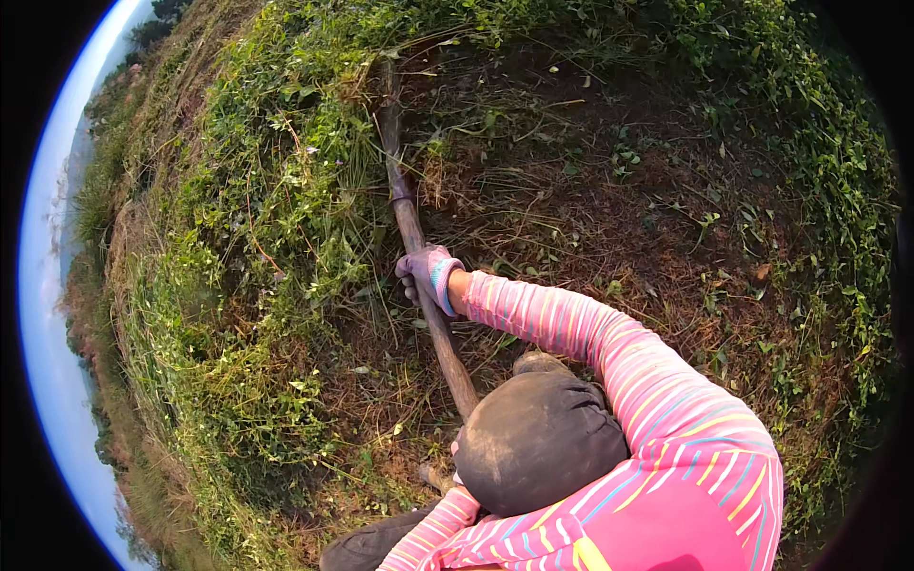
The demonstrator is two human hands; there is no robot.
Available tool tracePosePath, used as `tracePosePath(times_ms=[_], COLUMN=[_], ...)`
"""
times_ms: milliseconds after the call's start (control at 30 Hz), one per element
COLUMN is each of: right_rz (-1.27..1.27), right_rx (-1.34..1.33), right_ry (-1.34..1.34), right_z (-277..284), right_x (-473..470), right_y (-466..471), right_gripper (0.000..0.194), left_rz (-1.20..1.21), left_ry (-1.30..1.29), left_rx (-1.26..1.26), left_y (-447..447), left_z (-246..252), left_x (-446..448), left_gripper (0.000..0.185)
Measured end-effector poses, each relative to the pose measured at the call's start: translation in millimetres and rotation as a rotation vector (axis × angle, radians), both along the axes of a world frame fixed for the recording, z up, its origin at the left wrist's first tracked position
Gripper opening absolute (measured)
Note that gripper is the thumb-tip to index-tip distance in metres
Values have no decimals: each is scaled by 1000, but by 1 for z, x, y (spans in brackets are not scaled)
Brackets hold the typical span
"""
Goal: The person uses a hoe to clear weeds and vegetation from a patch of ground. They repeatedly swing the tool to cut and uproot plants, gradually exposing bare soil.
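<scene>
My right hand (427,277), in a purple knitted glove with a pink and blue cuff, is closed around the wooden shaft (444,350) of a long-handled tool. Beyond that hand the shaft runs into a darker, socket-like section (394,153). The tool's far end disappears among weeds and cut stems, so its head cannot be made out. Of my left hand (455,447) only a sliver shows beside the shaft's near end. My bent knee (535,442) in dark trousers hides the rest of it, along with the end of the shaft.
Dense green weeds (285,235) grow along the left of the tool. Dry cut stems and brown litter (643,207) cover the ground to its right. A muddy shoe (541,362) shows beyond my knee. Leafy growth (842,285) borders the far right.
</scene>
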State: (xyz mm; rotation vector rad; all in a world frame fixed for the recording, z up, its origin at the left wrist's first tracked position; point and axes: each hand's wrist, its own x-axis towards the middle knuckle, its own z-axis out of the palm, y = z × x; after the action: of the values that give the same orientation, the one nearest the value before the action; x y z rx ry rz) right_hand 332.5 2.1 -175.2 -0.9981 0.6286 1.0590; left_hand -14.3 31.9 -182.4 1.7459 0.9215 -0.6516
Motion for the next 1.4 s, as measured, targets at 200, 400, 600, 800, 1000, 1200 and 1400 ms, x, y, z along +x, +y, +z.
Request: tracePosePath(times_ms=[200, 400, 600, 800, 1000, 1200, 1400], right_rz=[-185, -774, -1377, -318, -442, -819, -1341], right_rx=[22, -136, -69, -275, -15, 11, 23], right_ry=[-24, -182, -237, 13, 142, -28, -88], right_z=[-15, -8, 11, -44, -54, -44, -9], right_x=[-16, -52, -49, -42, -49, -55, -61], right_y=[-42, -197, -279, -97, -75, -157, -241], right_gripper=[6, 10, 14, 10, 8, 10, 18], left_rz=[-284, -784, -1262, -637, -468, -942, -1290], left_ry=[-44, -35, -181, -565, -34, 99, -122], left_rx=[-8, -73, 164, 192, 69, 147, 284], left_y=[0, 0, -14, 46, 38, 47, 25], left_z=[12, -70, 60, -82, 10, -3, 44], left_x=[16, 67, 273, -38, 15, 105, 257], left_gripper=[39, 40, 38, 36, 39, 59, 40])
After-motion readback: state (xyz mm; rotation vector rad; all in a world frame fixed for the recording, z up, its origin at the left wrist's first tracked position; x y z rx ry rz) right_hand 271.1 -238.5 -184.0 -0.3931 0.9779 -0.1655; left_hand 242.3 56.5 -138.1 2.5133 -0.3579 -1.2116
